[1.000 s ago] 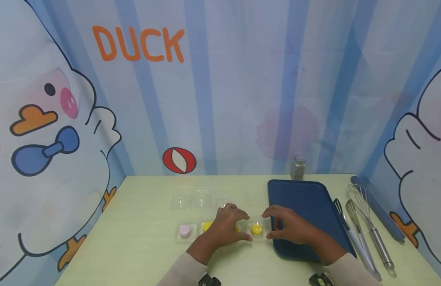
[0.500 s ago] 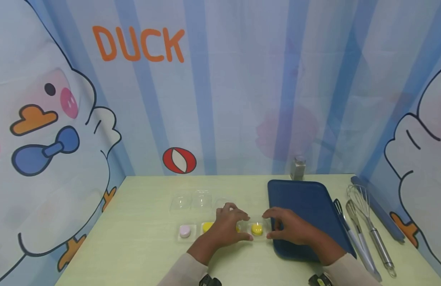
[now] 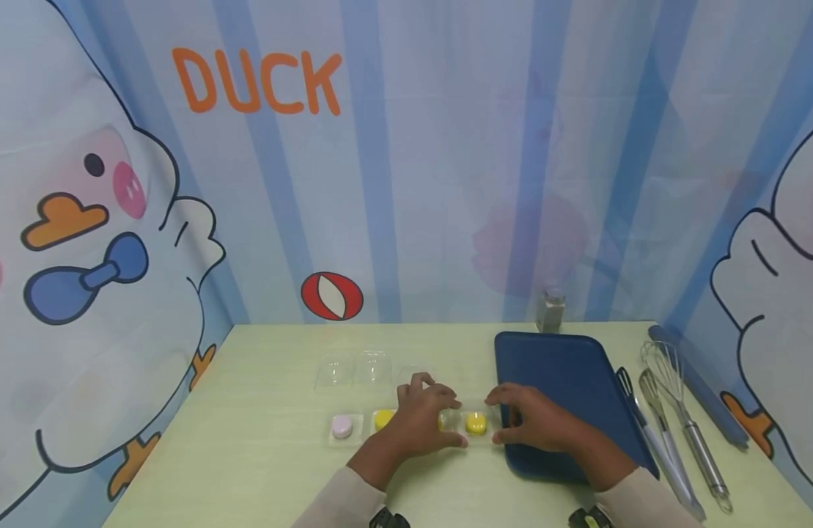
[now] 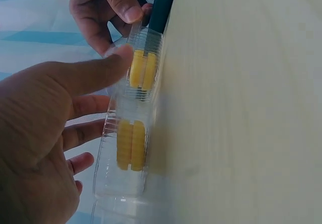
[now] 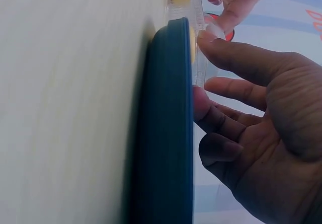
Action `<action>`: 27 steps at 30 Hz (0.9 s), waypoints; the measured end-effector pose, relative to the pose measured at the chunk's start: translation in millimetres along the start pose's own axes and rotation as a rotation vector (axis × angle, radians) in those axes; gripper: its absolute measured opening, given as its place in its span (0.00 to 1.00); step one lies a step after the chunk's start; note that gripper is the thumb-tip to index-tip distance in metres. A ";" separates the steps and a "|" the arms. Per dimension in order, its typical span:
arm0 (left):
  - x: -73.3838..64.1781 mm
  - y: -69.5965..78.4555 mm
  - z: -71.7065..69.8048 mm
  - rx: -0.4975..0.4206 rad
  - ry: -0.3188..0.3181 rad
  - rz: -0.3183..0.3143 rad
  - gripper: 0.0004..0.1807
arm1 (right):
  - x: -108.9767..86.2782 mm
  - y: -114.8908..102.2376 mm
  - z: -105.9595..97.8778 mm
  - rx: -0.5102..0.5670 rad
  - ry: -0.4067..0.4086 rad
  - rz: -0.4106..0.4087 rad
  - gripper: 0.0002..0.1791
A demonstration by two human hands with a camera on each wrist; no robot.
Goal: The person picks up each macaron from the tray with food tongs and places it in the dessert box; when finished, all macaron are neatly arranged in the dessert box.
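Observation:
A long clear plastic macaron box [image 3: 356,438] lies on the table, with a lilac macaron [image 3: 341,426] in its left compartment. Yellow macarons sit further along: one [image 3: 383,419] partly behind my left wrist, another [image 3: 475,423] between my hands. My left hand [image 3: 419,419] holds the box across its width, thumb on the near edge, fingers at the far edge. My right hand [image 3: 536,419] pinches the right end the same way, over the blue tray's edge. The left wrist view shows two yellow macarons [image 4: 123,143] edge-on inside the box [image 4: 111,183].
Clear plastic domes [image 3: 373,367] stand behind the box. The dark blue tray [image 3: 558,359] lies at right, with a whisk [image 3: 693,447], other long-handled utensils [image 3: 663,425] and a grey-blue rod [image 3: 710,403] beyond it. A small glass jar [image 3: 550,312] stands at the back edge.
Both hands keep almost the same pose on the box. The whole head view shifts very slightly; nothing is let go or newly taken.

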State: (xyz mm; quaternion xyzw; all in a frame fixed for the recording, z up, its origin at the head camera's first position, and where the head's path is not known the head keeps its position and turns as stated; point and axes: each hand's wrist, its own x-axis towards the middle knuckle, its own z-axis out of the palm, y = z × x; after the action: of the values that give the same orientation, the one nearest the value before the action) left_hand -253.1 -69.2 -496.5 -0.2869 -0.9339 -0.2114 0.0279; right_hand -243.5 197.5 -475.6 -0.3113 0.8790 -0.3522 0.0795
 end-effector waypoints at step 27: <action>-10.0 -59.4 -43.2 -0.054 0.132 -0.199 0.29 | 38.2 -35.5 -1.9 -0.101 0.187 0.105 0.23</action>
State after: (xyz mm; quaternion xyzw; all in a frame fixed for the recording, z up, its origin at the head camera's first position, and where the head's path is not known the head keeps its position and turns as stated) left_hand -280.2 -136.5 -481.4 -0.1789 -0.9479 -0.2565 0.0605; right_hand -257.1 155.8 -447.4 -0.2341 0.9143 -0.3306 -0.0003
